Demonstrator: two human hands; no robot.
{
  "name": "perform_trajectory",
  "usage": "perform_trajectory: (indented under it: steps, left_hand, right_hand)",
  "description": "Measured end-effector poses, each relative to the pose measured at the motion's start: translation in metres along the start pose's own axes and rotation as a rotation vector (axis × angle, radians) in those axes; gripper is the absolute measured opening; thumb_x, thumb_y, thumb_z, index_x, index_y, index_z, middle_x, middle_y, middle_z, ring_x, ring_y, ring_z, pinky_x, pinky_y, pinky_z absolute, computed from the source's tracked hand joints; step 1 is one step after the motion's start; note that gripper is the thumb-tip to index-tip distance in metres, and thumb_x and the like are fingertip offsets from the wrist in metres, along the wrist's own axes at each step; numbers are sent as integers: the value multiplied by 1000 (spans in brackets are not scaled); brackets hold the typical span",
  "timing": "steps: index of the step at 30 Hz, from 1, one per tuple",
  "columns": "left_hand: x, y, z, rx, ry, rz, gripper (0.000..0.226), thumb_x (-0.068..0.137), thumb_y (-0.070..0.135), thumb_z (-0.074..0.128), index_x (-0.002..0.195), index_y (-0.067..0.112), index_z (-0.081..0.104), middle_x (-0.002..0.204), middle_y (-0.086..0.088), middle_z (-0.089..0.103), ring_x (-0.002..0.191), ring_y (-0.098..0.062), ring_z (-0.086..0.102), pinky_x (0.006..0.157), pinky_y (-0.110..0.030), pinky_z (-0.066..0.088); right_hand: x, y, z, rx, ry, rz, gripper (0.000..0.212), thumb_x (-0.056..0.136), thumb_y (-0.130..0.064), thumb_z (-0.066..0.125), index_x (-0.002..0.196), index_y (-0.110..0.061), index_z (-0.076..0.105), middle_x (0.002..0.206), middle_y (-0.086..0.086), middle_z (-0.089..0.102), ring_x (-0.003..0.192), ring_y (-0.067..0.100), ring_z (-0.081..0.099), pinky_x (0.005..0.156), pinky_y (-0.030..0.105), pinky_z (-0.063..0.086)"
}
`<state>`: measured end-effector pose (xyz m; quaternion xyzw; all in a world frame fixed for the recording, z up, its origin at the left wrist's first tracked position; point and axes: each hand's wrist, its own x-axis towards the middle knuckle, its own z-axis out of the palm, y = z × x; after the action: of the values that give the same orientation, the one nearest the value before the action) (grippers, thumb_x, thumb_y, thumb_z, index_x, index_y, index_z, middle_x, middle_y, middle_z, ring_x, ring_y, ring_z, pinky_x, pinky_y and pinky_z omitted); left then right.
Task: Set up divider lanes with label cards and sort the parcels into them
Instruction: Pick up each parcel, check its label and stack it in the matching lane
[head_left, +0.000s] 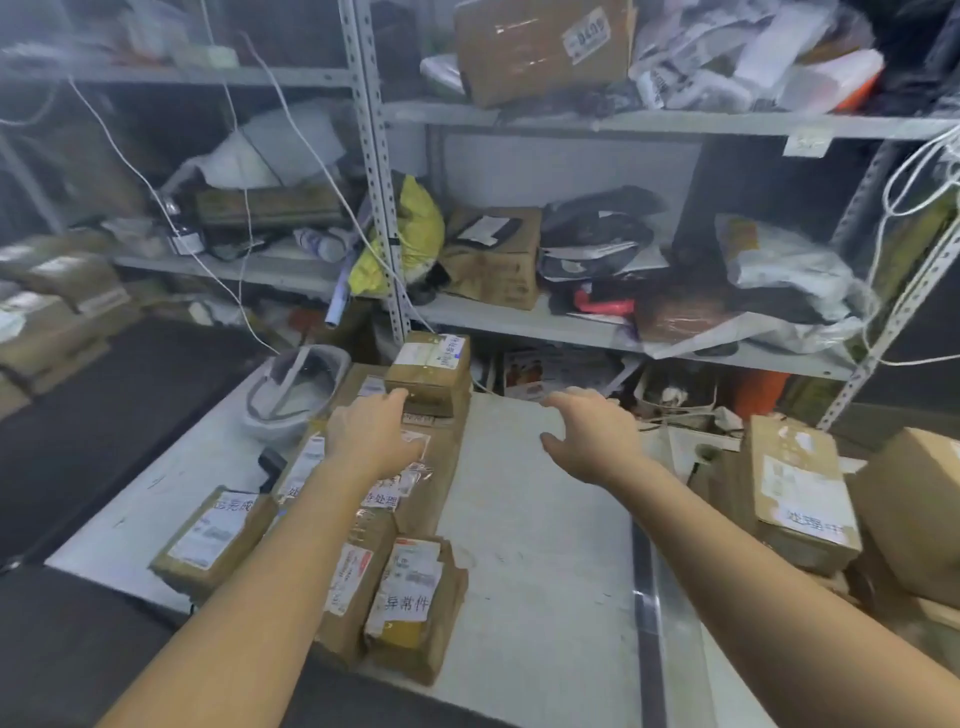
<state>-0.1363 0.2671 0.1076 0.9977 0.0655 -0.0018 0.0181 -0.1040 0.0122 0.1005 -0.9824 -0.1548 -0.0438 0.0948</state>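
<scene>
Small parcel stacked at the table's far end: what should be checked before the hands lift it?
1. Left hand gripping the small parcel: not ok, fingers only reach its near corner.
2. Right hand free: ok, open over the table.
3. Bare table space to set it down: ok.
4. Label card on the nearest parcel readable: ok.
5. Small parcel resting flat on the carton beneath: ok.

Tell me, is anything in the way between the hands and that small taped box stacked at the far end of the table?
Nothing visible. The left hand reaches the near edge of the small box. Between the right hand and that box lies only bare table.
</scene>
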Motion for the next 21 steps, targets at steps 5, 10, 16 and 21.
perform_trajectory:
  steps: [5,10,16,21]
  left_hand:
    - [50,-28,8,-14,-18,-6,59,88,53,57,139,26,44,129,0,60,113,-25,59,78,-35,46]
    - [104,-46,25,-13,-73,-43,62,92,51,56,145,25,39,139,-1,54,120,-24,55,79,-34,46]
    - [163,-75,64,-125,-175,-57,69,92,53,55,151,32,29,156,5,35,131,-23,48,96,-41,49]
    - [215,-100,96,-362,-229,-51,63,95,50,55,149,26,36,151,4,43,132,-22,48,97,-33,43]
  right_hand:
    - [67,-14,37,102,-24,9,52,92,-36,59,143,-25,48,144,-4,51,133,21,45,95,41,50]
    - [124,-28,72,222,-124,32,53,92,-36,60,143,-26,47,145,-2,51,134,22,45,103,43,47]
    - [173,-43,106,319,-179,127,52,91,-37,60,142,-30,47,147,-7,49,137,17,41,101,40,47]
    - [210,-70,140,511,-147,307,61,90,-41,61,146,-24,43,144,1,52,128,22,51,100,40,48]
